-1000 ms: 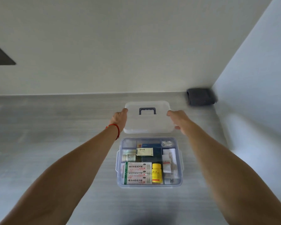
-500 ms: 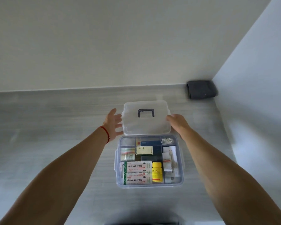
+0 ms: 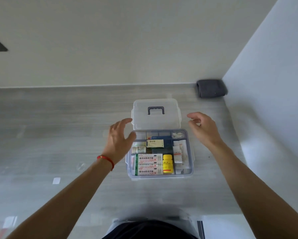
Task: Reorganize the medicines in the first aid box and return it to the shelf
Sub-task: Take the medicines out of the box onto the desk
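— Where's the box?
— I see the box (image 3: 160,153) on the table (image 3: 58,135), lid (image 3: 156,114) behind it, both between my hands.
— Hands?
— Left hand (image 3: 118,140) and right hand (image 3: 202,129) spread, empty.

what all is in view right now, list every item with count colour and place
first aid box: 1, clear, open, centre of table
lid: 1, clear with dark handle, flat on the table just behind the box
long cartons: several, white with green ends, front left of box
yellow bottle: 1, front middle of box
white bottle: 1, left side of box
sachets: several, white, right side of box
dark cloth: 1, grey, far right corner
table: 1, grey
left hand: open, red wrist cord, beside the box
right hand: open, right of lid
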A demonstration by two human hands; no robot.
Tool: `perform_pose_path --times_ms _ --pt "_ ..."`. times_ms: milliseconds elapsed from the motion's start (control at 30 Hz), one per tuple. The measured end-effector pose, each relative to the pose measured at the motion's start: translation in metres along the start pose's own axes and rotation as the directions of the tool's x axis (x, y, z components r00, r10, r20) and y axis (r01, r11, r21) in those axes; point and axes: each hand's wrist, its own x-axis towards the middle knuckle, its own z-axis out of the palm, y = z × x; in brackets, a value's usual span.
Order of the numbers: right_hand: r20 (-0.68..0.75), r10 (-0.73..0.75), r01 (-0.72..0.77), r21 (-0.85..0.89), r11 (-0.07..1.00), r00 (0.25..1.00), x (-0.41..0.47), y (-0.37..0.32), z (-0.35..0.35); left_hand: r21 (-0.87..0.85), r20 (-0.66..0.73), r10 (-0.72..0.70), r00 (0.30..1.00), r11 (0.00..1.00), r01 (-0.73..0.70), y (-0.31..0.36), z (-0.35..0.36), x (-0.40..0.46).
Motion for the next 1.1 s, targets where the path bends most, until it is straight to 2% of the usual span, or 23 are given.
perform_pose_path --times_ms 100,167,267,367,400,467,567,633,767,900,1100 --pt "-0.092 -0.088 0.088 -0.011 0.996 0.992 -0.033 -0.011 0.001 0.157 0.109 0.108 0.988 0.98 -0.124 0.011 0.012 -0.043" --pt "-0.1 -0.22 0.216 -0.055 0.975 0.97 -0.054 -0.018 0.006 0.183 0.157 0.091 0.983 0.976 -0.12 0.008 0.022 -0.06" --pt "0.041 -0.399 0.4 -0.156 0.903 0.916 -0.075 -0.027 0.018 0.129 0.168 0.029 0.985 0.99 -0.051 0.002 0.027 -0.071" --pt "0.168 -0.371 0.405 -0.282 0.87 0.913 -0.078 -0.033 0.028 0.039 0.172 -0.025 0.985 0.999 0.018 0.001 0.024 -0.073" --pt "0.158 -0.362 0.393 -0.29 0.873 0.919 -0.078 -0.032 0.03 0.019 0.159 -0.038 0.987 0.999 0.035 0.002 0.022 -0.072" --pt "0.046 -0.334 0.332 -0.297 0.895 0.941 -0.077 -0.027 0.028 0.002 0.097 -0.059 0.994 0.998 0.059 0.003 0.018 -0.071" --pt "-0.116 -0.153 0.118 -0.265 0.957 0.981 -0.079 -0.011 0.021 -0.012 0.016 -0.156 0.988 0.988 0.157 0.004 0.013 -0.069" --pt "-0.102 -0.095 0.065 -0.263 0.963 0.99 -0.082 -0.003 0.023 -0.051 0.017 -0.219 0.975 0.974 0.22 0.004 0.012 -0.068" --pt "-0.144 -0.01 -0.026 -0.247 0.969 0.989 -0.084 -0.004 0.032 -0.077 0.025 -0.199 0.98 0.977 0.2 0.005 0.013 -0.069" --pt "-0.204 0.092 -0.133 -0.194 0.972 0.975 -0.084 -0.01 0.035 -0.126 0.027 -0.258 0.966 0.957 0.259 0.006 0.013 -0.069" --pt "-0.219 0.253 -0.289 -0.152 0.945 0.942 -0.084 -0.021 0.034 -0.226 0.094 -0.331 0.939 0.911 0.344 0.009 0.013 -0.067"
